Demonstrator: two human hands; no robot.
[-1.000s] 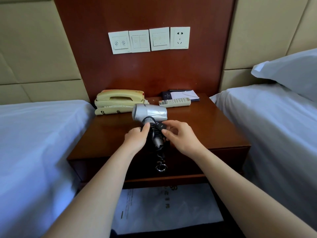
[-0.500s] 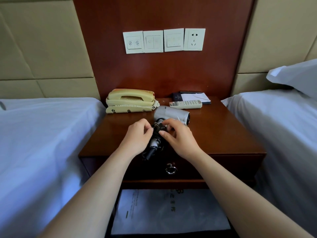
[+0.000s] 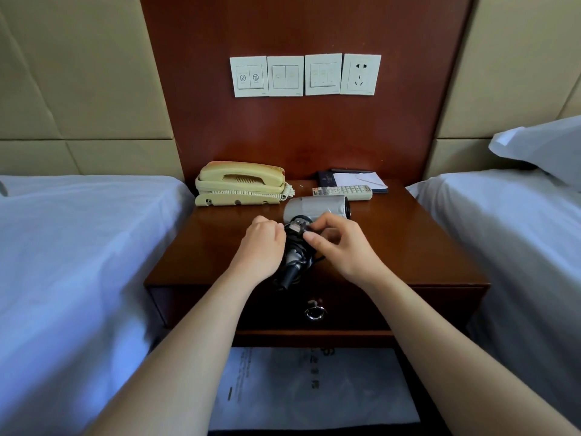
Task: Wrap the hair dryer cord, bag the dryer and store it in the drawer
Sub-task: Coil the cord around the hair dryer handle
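Between two white-sheeted beds, a dark wooden nightstand [image 3: 393, 247] fills the middle of the frame, with a cream telephone [image 3: 240, 184] and a remote control [image 3: 342, 192] along its back edge. At centre frame the silver hair dryer [image 3: 316, 207] lies on the nightstand top, barrel toward the back, handle pointing toward the front edge and already bound in black cord [image 3: 294, 261].

The handle is enclosed from the left of the picture by the left hand [image 3: 262, 247], its fingers curled around the coils. The plug end [image 3: 297, 228] is pinched by the thumb and forefinger of the right hand [image 3: 344, 247], just below the barrel; the other fingers are loosely bent.

The step is judged to be securing the loose end. It is best done with the coils kept squeezed so none slackens, and the plug tucked under a tight turn rather than left free.

Below, the drawer [image 3: 361, 306] is shut, and a pale printed bag [image 3: 301, 391] lies at lower centre.
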